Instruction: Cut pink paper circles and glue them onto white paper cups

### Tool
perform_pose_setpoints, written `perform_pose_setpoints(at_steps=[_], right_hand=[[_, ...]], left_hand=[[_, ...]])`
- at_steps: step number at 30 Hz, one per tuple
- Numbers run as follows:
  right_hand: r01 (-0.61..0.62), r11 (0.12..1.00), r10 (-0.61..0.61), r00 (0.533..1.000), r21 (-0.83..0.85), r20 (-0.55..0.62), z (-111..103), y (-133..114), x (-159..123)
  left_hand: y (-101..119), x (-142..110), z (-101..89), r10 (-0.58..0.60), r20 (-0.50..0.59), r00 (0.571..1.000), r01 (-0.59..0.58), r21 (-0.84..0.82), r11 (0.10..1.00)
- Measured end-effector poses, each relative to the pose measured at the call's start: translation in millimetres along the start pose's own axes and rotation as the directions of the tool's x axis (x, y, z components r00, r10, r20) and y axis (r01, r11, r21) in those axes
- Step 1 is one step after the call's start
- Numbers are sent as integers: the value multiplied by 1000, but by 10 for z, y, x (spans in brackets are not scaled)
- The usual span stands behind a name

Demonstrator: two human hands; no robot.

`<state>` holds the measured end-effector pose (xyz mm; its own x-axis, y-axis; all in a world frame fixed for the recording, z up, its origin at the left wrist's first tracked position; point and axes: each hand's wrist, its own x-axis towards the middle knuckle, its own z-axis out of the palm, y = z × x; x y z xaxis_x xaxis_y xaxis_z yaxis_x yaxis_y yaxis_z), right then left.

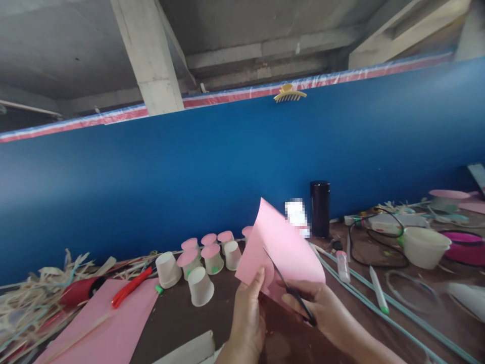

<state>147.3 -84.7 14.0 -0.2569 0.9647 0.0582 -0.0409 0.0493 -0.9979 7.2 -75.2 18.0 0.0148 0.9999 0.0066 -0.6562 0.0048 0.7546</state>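
My left hand [252,308] pinches the lower left part of a pink paper sheet [286,235], thumb on top. The sheet is held up above the table and bends upward. In my right hand [312,303] is a pair of scissors [293,293] with dark handles. Its blades run into the sheet along a cut, and the fingers wrap round the handles. Behind the left hand stand several upturned white paper cups; some, such as one cup [212,259], have pink paper discs on their tops. A bare upturned cup [200,286] stands closest to me.
On the left, a red-handled tool [132,288] rests on pink paper [109,323] beside a heap of pale strips [26,308]. At right are a black cylinder [320,209], a marker [379,289], a white bowl [425,247] and light-blue strips [397,308]. A blue partition [189,167] rises behind.
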Motion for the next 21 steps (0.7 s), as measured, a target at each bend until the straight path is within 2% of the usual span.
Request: perform_pose_setpoints(at_steps=[7,15,21], right_hand=[[7,1000,-7,1000,-5,-1,-13,-23,-10],[-56,998,54,998,-33,-43,-24,-46,14],[-60,989,51,996,-134,-72,-56,-76,-6]], left_hand=[[4,49,-66,56,-65,996,-49,105,993],[16,84,-145,51,-69,996,-36,205,978],[48,96,-160,28,-64,998,-14,207,978]])
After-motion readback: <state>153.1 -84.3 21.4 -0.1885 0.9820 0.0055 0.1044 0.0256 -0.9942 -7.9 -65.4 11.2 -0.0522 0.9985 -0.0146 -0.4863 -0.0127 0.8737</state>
